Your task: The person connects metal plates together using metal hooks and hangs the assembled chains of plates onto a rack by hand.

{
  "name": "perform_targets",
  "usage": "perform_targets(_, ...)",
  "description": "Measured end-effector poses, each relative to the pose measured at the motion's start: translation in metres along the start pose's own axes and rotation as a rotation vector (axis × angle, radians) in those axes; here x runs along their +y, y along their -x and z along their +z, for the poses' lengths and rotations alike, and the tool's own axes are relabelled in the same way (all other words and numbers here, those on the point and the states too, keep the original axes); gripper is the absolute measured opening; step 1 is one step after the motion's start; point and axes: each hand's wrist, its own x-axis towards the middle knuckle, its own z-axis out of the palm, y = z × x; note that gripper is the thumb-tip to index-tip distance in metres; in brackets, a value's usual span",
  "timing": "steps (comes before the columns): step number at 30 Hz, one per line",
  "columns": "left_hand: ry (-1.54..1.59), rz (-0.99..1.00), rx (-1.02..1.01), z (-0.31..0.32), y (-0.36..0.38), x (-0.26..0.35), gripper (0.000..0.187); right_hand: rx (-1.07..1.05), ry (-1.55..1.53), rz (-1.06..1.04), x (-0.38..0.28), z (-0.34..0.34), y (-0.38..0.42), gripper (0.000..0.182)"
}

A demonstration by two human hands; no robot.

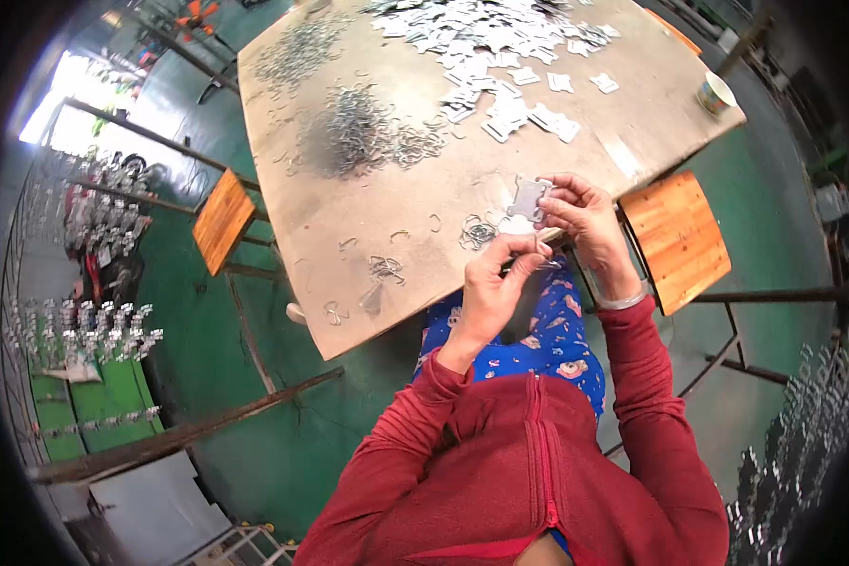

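My right hand (587, 224) pinches a flat grey metal plate (526, 197) with notched edges, held up over the near edge of the table. Close below it, my left hand (493, 291) is closed, thumb against fingers, on a small bent wire hook (544, 253), partly hidden by the fingertips. A small cluster of wire hooks (477, 232) lies on the tabletop just beyond my left hand. Farther left on the board sits another little bunch of hooks (385, 271).
The brown table (321, 236) carries a large heap of metal plates (500, 57) and piles of wire hooks (354, 127). A paper cup (715, 94) stands at the far right corner. Wooden stools (674, 241) flank the table. Metal parts hang on racks (85, 325) at both sides.
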Motion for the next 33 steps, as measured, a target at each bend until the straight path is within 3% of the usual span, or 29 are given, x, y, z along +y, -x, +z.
perform_targets(9, -0.085, -0.029, -0.037, -0.001, -0.004, -0.01, 0.006, 0.165, 0.007, -0.14, -0.011, 0.022, 0.034, 0.034)
perform_targets(12, -0.313, 0.045, -0.009, 0.002, -0.003, 0.003, 0.004, 0.144, -0.057, -0.139, -0.017, 0.024, 0.04, 0.036)
perform_targets(15, -0.554, 0.307, 0.064, 0.002, -0.004, 0.007, 0.005, 0.201, -0.08, -0.109, -0.021, 0.032, 0.043, 0.036)
perform_targets(19, -0.637, 0.382, 0.136, -0.003, 0.0, 0.007, 0.007, 0.278, 0.126, -0.251, -0.013, 0.039, 0.048, 0.025)
perform_targets(21, -0.583, 0.34, 0.124, -0.012, 0.004, 0.0, 0.011, 0.266, 0.275, -0.305, -0.008, 0.043, 0.051, 0.021)
perform_targets(24, -0.389, 0.31, 0.153, -0.023, 0.006, -0.007, 0.02, 0.218, 0.197, -0.299, -0.005, 0.049, 0.053, 0.021)
perform_targets(27, -0.64, 0.184, 0.319, -0.073, -0.018, -0.003, 0.02, 0.205, 0.198, -0.313, -0.006, 0.047, 0.051, 0.022)
perform_targets(30, -1.164, -0.017, 0.477, -0.164, -0.067, -0.033, 0.027, 0.205, 0.184, -0.297, -0.006, 0.049, 0.052, 0.022)
perform_targets(32, -1.329, -0.201, 0.437, -0.197, -0.09, -0.036, 0.028, 0.221, 0.23, -0.303, -0.009, 0.049, 0.053, 0.022)
perform_targets(33, -1.427, -0.093, 0.486, -0.21, -0.094, -0.06, 0.028, 0.222, 0.251, -0.308, -0.01, 0.048, 0.053, 0.022)
